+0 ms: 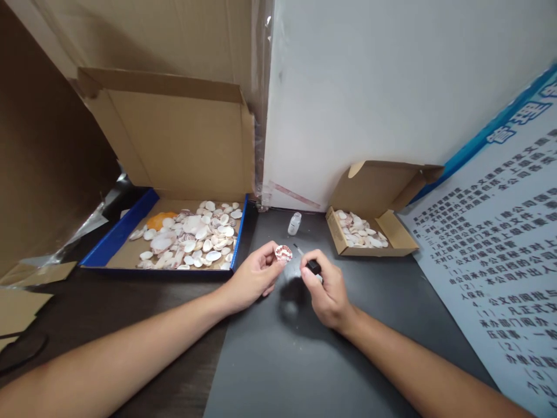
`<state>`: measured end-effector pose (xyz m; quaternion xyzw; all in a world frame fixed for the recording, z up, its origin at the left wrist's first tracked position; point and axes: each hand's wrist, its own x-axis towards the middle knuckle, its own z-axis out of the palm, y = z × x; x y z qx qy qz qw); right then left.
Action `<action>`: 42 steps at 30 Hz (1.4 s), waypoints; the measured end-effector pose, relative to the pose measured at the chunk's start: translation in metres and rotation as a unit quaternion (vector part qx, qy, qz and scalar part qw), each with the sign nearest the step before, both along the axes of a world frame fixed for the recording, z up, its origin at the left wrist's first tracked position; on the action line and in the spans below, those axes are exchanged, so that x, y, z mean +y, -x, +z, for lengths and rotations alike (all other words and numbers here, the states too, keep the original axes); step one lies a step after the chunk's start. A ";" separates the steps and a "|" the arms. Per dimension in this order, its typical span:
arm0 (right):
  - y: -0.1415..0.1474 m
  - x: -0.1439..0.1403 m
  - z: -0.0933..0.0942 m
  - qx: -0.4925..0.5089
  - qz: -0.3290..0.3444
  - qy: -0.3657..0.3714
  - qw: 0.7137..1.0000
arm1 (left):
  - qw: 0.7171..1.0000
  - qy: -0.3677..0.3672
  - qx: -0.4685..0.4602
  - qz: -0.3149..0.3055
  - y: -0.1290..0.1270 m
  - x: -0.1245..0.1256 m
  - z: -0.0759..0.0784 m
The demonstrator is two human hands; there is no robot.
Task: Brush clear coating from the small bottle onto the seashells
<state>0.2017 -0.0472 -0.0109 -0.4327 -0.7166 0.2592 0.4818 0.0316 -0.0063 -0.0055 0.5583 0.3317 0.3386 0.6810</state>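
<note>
Here, shell (283, 253) pinched in left grip (255, 277), brush (307, 260) beside

Both hands (252, 277) (327, 290) pinched shut, forearms converging

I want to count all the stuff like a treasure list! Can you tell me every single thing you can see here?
big box: one, brown card with blue rim, left on the table, flap up
loose shells: many, white and pinkish, in the big box
orange piece: one, among those shells
small box: one, brown card, right, lid open
small box shells: a pile, pale
little bottle: one, clear, open, between the boxes
table: one, dark
poster: one, pale with blue edge, far right
shell: one, pink-white, in the left hand's fingers
brush cap: one, black, thin brush, in the right hand
left hand: one
right hand: one
</note>
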 end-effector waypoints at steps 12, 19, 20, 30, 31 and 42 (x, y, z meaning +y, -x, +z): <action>-0.003 -0.001 -0.006 0.066 -0.004 0.008 0.998 | 0.999 -0.021 0.034 -0.014 0.001 -0.002 0.000; -0.002 -0.004 0.004 0.012 0.033 0.027 0.999 | 0.999 -0.025 0.029 -0.016 0.002 -0.001 0.000; -0.002 -0.004 0.004 0.024 0.015 0.033 0.999 | 0.999 -0.025 0.030 -0.017 0.002 -0.001 -0.001; -0.001 0.000 0.016 0.024 0.006 0.048 0.999 | 0.999 -0.026 0.032 -0.019 0.001 -0.001 -0.002; -0.002 0.001 0.017 0.029 -0.006 0.044 0.999 | 0.999 -0.025 0.035 -0.017 0.001 -0.001 -0.002; -0.003 0.002 0.021 0.008 -0.005 0.049 0.999 | 0.999 -0.046 0.017 -0.007 0.000 -0.003 0.001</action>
